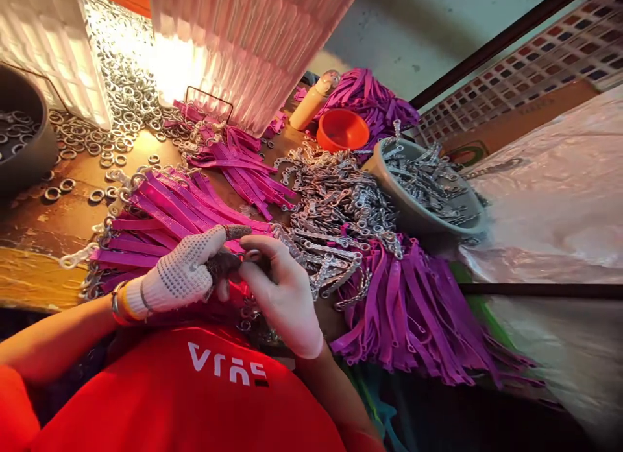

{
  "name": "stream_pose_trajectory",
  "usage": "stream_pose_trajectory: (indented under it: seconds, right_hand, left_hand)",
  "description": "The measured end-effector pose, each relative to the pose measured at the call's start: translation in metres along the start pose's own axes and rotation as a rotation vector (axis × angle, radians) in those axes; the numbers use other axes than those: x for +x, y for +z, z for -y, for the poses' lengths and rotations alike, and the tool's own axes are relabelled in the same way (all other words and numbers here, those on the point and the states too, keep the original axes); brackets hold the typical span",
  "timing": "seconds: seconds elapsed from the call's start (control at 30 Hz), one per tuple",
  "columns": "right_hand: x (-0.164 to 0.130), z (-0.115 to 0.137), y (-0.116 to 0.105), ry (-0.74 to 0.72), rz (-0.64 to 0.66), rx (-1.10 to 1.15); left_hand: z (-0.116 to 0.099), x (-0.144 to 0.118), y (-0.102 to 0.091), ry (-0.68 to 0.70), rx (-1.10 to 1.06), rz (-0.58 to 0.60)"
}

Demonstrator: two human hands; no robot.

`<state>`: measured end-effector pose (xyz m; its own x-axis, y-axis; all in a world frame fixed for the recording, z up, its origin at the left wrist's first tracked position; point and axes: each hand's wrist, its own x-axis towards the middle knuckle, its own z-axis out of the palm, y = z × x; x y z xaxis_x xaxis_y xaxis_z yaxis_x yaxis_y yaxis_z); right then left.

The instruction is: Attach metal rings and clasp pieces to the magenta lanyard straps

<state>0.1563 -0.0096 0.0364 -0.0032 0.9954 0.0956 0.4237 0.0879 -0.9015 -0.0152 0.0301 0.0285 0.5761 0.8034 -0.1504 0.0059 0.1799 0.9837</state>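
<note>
My left hand [187, 270], in a white dotted glove with dark, worn fingertips, is closed in front of my chest. What its fingers grip is hidden. My right hand [282, 290], in a plain white glove, meets it and pinches a small metal ring [252, 255] between thumb and fingers. Behind and left of the hands lies a heap of magenta straps [165, 209] with metal rings and links at their ends. Just right of my right hand are metal chains [335, 199] in a pile, with purple straps [399, 309] hanging over the table edge.
A grey tub [428, 186] of chain pieces stands at the right, near an orange bowl [342, 130] and a cream bottle [314, 102]. Loose rings [121, 69] lie at the back left between translucent ribbed panels [243, 43]. A dark bowl [29, 154] of rings is far left.
</note>
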Motion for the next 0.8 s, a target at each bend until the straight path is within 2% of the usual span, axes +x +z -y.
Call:
stream_pose_trajectory:
  seconds: [0.07,0.13,0.23,0.3,0.4,0.47,0.57,0.7,0.8]
  right_hand:
    - [-0.001,0.003,0.0,0.043,-0.017,0.064]
    - [-0.001,0.006,-0.001,0.082,-0.028,0.138]
    - [0.0,0.006,-0.006,0.172,0.0,0.258]
    - [0.001,0.004,-0.015,0.195,-0.038,0.308]
    - [0.002,0.003,-0.029,0.127,-0.14,0.255]
    - [0.002,0.005,-0.032,0.07,-0.097,0.113]
    - [0.002,0.01,-0.025,-0.021,0.037,-0.083]
    - [0.0,0.011,-0.014,-0.074,0.122,-0.147]
    - [-0.003,0.005,-0.017,-0.046,0.089,-0.139]
  left_hand:
    - [-0.002,0.0,-0.004,-0.028,-0.132,0.149]
    - [-0.004,0.001,-0.008,-0.054,-0.227,0.24]
    - [-0.008,0.002,-0.016,-0.073,-0.278,0.272]
    - [-0.01,0.001,-0.023,-0.111,-0.303,0.289]
    - [-0.011,0.0,-0.031,-0.17,-0.322,0.269]
    - [-0.009,0.001,-0.031,-0.168,-0.304,0.23]
    - [-0.006,0.003,-0.024,-0.154,-0.235,0.203]
    - [-0.006,-0.001,-0.015,-0.103,-0.088,0.166]
    - [-0.007,-0.006,-0.015,-0.097,-0.132,0.127]
